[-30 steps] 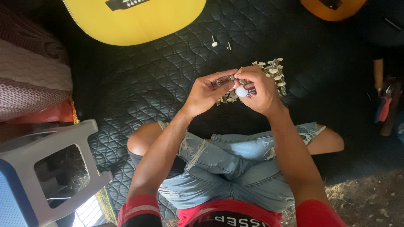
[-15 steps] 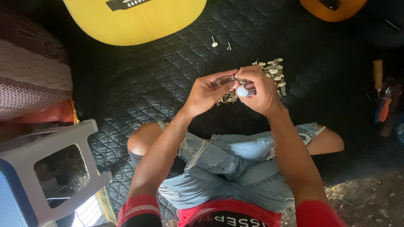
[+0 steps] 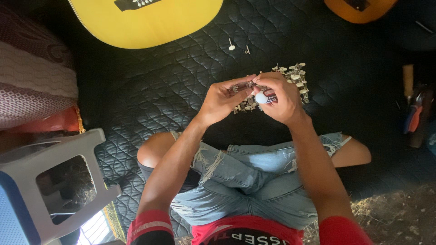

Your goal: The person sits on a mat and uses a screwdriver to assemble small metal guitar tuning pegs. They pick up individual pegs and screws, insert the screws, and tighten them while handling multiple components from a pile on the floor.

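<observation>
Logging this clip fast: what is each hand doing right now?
Left hand: closed on a small metal part.
Right hand: closed on a white-tipped tool.

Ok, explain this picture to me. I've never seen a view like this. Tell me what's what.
There is no machine here. A camera worn on a person's head looks straight down, so you see their arms and crossed legs from above, on a black quilted mat.

The left hand and right hand meet over a small metal part; the right also holds a tool with a white round end. Which kind of tool is too small to tell.

Under the hands lies a pile of guitar tuners, with two small pegs beyond. A yellow guitar lies at the top, a grey stool at the left.
</observation>
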